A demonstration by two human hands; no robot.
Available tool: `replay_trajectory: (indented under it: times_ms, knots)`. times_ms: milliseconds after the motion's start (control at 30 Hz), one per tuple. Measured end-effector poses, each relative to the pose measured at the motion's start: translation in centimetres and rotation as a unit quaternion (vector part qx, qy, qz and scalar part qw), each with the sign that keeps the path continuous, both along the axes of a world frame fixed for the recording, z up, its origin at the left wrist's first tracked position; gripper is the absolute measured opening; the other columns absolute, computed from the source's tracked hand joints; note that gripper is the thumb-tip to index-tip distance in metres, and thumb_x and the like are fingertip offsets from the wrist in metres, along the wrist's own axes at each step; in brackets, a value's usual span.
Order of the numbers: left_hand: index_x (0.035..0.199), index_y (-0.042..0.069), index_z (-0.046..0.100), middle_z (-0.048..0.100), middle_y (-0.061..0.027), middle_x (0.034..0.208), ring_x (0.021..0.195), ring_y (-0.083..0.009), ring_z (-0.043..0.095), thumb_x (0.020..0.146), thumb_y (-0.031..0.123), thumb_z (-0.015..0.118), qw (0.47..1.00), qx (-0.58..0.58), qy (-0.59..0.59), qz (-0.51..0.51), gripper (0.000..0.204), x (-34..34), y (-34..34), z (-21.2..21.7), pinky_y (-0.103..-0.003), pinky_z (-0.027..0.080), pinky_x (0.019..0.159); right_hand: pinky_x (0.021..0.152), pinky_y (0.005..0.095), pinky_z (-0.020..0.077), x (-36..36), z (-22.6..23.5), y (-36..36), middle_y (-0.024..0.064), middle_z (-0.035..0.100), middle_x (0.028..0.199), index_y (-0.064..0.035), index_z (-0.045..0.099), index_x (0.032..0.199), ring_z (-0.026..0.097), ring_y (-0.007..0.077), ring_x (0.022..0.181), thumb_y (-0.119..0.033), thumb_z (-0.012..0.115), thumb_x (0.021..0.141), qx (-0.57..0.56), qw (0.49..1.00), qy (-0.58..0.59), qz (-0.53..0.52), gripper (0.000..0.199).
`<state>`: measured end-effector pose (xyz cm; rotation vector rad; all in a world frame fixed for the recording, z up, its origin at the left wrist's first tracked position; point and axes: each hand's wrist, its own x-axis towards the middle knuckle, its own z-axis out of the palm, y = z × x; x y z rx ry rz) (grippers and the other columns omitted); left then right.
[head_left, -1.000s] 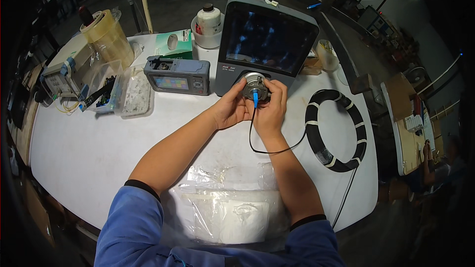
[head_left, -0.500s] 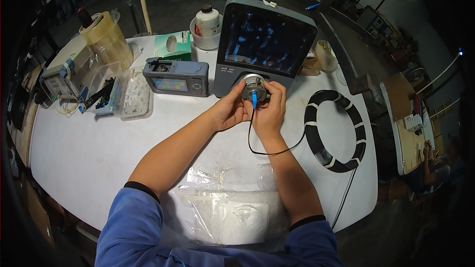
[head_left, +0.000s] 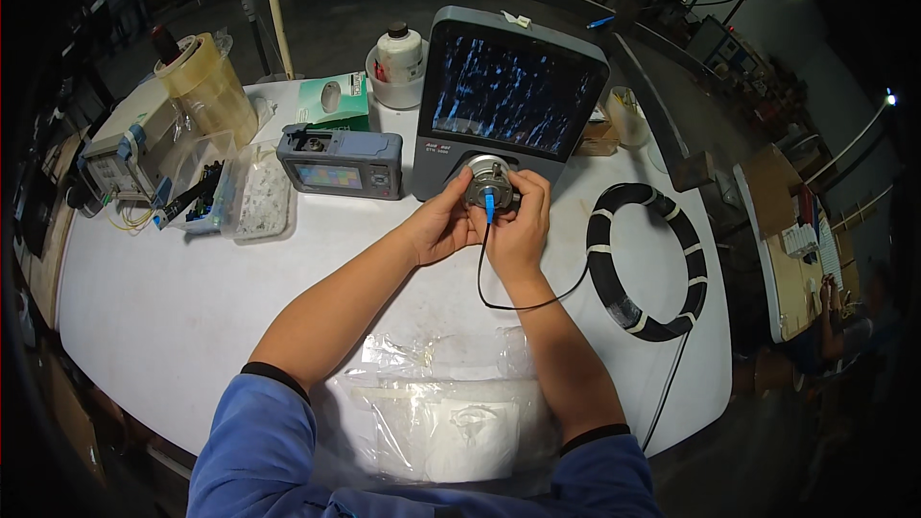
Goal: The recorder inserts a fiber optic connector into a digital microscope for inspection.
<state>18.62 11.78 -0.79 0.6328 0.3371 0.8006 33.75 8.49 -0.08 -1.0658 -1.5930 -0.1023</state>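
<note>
Hands meet at the centre of the white table point(head_left: 144, 307), a touch toward 12 o'clock. Your left hand point(head_left: 443, 227) cups the round silver fitting point(head_left: 484, 180) from its 9 o'clock side, fingers curled and pressed against its rim. Your right hand point(head_left: 518, 230) closes on it from 4 o'clock, thumb and forefinger pinching the small blue connector point(head_left: 489, 205) that sits at the fitting's 6 o'clock edge. From that connector a thin black cable point(head_left: 518, 305) drops toward 6 o'clock, loops under your right wrist and runs off toward 3 o'clock.

The fitting sits at the foot of the grey inspection monitor point(head_left: 513, 86), which stands upright at 12 o'clock from your hands, its screen lit with blue streaks. At 10 o'clock, just beside the monitor, lies a grey handheld meter point(head_left: 341, 163) with a small lit screen. Behind it, a green box point(head_left: 336, 101) and a white bottle point(head_left: 398, 50) standing in a tub. Far out at 9 to 10 o'clock you have a clear plastic tray point(head_left: 259, 201) of small white parts, a roll of clear tape point(head_left: 206, 86) and a pale box-shaped device point(head_left: 120, 149).

At 3 o'clock a coiled black cable with white bands point(head_left: 614, 278) lies flat, well apart from your hands. At 6 o'clock, between your forearms, clear plastic bags point(head_left: 451, 412) lie crumpled on the table.
</note>
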Motion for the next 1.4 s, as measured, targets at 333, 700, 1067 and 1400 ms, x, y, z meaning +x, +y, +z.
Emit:
replay_trajectory:
  times_ms: [333,700,1067,1400]
  knots:
    - [0.14,0.002,0.057,0.072,-0.0199,0.123,0.112,-0.0263,0.074,0.105,0.066,0.05,1.0,0.003,0.002,-0.002,0.073,0.0,0.2,-0.4,-0.038,0.061,0.1,0.096,0.0418,0.052,0.0,0.3,-0.3,0.0196,0.058,0.124,0.0007,0.056,0.126,0.062,0.0378,0.112,-0.008,0.091,0.073,-0.002,1.0,-0.014,-0.004,0.064]
    - [0.139,0.002,0.057,0.072,-0.0198,0.12,0.111,-0.0265,0.074,0.105,0.066,0.051,1.0,-0.003,0.008,0.009,0.073,0.0,0.1,-0.3,-0.039,0.061,0.1,0.093,0.0448,0.0526,0.0,-0.1,0.0,0.0188,0.059,0.123,-0.0011,0.057,0.125,0.062,0.0403,0.111,-0.012,0.091,0.072,0.006,1.0,-0.007,-0.011,0.064]
    - [0.141,0.002,0.056,0.072,-0.0197,0.119,0.108,-0.0261,0.075,0.106,0.066,0.048,1.0,0.004,0.021,0.014,0.073,-0.1,0.1,-0.2,-0.039,0.062,0.098,0.093,0.0453,0.0528,0.0,0.0,-0.1,0.0193,0.059,0.123,-0.001,0.057,0.125,0.062,0.0403,0.111,-0.012,0.09,0.073,0.009,1.0,-0.012,-0.011,0.063]
    - [0.121,0.001,0.066,0.073,-0.0113,0.101,0.09,-0.0209,0.075,0.11,0.054,0.05,0.985,0.05,0.134,0.095,0.057,-0.7,-1.5,-0.2,-0.034,0.062,0.085,0.097,0.0463,0.0521,0.1,0.0,-0.4,0.0199,0.059,0.126,0.0002,0.055,0.131,0.061,0.0405,0.115,-0.019,0.088,0.077,0.003,1.0,-0.014,-0.004,0.066]
